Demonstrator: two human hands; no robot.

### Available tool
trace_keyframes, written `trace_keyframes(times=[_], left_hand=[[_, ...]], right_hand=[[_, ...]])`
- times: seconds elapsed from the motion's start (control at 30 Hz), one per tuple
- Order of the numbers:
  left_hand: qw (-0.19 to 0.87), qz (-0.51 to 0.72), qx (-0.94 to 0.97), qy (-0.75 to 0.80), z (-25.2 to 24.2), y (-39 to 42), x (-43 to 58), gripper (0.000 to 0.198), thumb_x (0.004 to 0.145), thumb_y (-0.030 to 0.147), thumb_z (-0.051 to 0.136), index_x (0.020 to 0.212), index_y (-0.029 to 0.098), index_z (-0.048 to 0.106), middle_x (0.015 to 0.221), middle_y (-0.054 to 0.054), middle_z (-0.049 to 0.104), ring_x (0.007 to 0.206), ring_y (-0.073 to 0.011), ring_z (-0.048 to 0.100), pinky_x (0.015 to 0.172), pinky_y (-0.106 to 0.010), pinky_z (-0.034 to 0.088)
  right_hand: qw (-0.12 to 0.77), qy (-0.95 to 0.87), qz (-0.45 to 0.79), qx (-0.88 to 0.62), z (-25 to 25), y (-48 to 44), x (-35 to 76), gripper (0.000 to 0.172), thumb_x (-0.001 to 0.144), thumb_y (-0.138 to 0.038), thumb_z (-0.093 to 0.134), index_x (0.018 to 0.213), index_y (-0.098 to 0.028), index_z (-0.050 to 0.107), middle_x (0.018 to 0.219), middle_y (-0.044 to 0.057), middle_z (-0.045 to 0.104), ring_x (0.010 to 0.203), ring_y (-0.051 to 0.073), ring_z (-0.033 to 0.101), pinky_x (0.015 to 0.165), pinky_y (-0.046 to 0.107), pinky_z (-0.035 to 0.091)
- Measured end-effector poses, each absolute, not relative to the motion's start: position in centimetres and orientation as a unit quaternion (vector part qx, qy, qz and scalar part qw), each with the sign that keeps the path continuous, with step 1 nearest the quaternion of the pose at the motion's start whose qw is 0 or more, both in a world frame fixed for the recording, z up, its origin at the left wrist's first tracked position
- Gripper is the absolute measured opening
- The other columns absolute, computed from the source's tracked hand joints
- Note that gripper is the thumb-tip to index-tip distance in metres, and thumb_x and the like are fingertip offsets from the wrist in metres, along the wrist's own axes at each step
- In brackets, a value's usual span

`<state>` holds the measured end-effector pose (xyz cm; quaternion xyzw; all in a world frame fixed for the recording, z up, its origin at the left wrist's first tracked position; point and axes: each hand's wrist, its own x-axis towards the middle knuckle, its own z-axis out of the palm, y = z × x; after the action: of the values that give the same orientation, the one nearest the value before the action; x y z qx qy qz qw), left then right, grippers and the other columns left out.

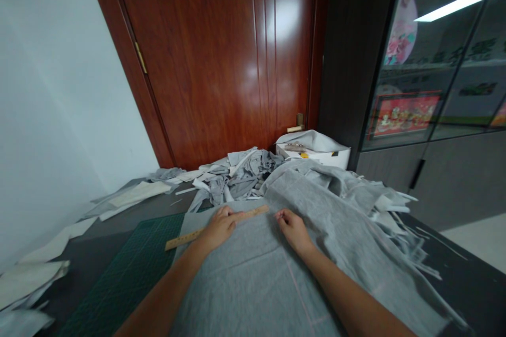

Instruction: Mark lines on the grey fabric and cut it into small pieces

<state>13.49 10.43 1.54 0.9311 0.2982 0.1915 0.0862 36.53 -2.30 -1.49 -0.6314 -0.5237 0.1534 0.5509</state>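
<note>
A large grey cloth is spread over the table in front of me, with faint pink lines drawn on it. A wooden ruler lies slanted across its far edge. My left hand presses down on the ruler with its fingers flat. My right hand rests on the cloth just right of the ruler's end, fingers curled in a pinch; what they hold is too small to make out.
A green cutting mat lies under the cloth at the left. Grey cloth scraps pile at the back. A white box stands by the red wooden door. White pieces line the left edge. Glass cabinets stand at the right.
</note>
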Motion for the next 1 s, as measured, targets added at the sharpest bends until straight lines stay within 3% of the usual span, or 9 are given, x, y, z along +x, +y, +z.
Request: trace_keyframes(times=[0.2,0.37,0.73,0.87,1.0], left_hand=[[0.032,0.16,0.932,0.325,2.8,8.5,13.1,0.033,0.085,0.015,0.047,0.112,0.021,0.066,0.103,-0.007,0.058,0.103,-0.0229,0.05,0.095,-0.035,0.039],[0.001,0.096,0.936,0.34,3.5,8.6,12.8,0.034,0.082,0.004,0.042,0.101,0.017,0.067,0.102,-0.01,0.063,0.1,-0.0225,0.056,0.094,-0.034,0.04],[-0.013,0.179,0.915,0.362,4.4,9.4,14.8,0.033,0.083,0.002,0.038,0.099,0.015,0.064,0.104,-0.011,0.06,0.107,-0.0235,0.053,0.099,-0.037,0.037],[0.038,0.183,0.928,0.324,3.9,8.3,14.6,0.027,0.085,0.006,0.042,0.099,0.016,0.063,0.101,-0.008,0.06,0.102,-0.0203,0.055,0.095,-0.033,0.041],[0.111,0.141,0.955,0.238,3.1,7.8,13.3,0.022,0.081,0.021,0.062,0.102,0.021,0.062,0.105,-0.005,0.059,0.104,-0.021,0.053,0.094,-0.033,0.042]], right_hand=[[0.547,-0.53,0.158,-0.628,-1.4,-2.4,36.5,0.017,0.081,-0.025,0.044,0.079,-0.022,0.06,0.07,0.002,0.065,0.062,0.018,0.057,0.058,0.026,0.041],[0.547,-0.53,0.153,-0.63,-1.5,-2.4,36.5,0.016,0.081,-0.022,0.045,0.08,-0.022,0.061,0.076,0.003,0.068,0.069,0.018,0.061,0.066,0.027,0.045],[0.538,-0.544,0.149,-0.626,-1.7,-2.3,36.4,0.017,0.081,-0.02,0.045,0.082,-0.02,0.061,0.078,0.004,0.068,0.071,0.018,0.061,0.067,0.027,0.044],[0.529,-0.549,0.152,-0.629,-1.6,-2.4,36.4,0.017,0.081,-0.02,0.044,0.081,-0.021,0.061,0.077,0.004,0.068,0.07,0.018,0.061,0.066,0.026,0.044],[0.521,-0.554,0.153,-0.631,-1.5,-2.3,36.4,0.019,0.082,-0.021,0.044,0.081,-0.019,0.062,0.081,0.006,0.07,0.073,0.018,0.062,0.068,0.026,0.044]])
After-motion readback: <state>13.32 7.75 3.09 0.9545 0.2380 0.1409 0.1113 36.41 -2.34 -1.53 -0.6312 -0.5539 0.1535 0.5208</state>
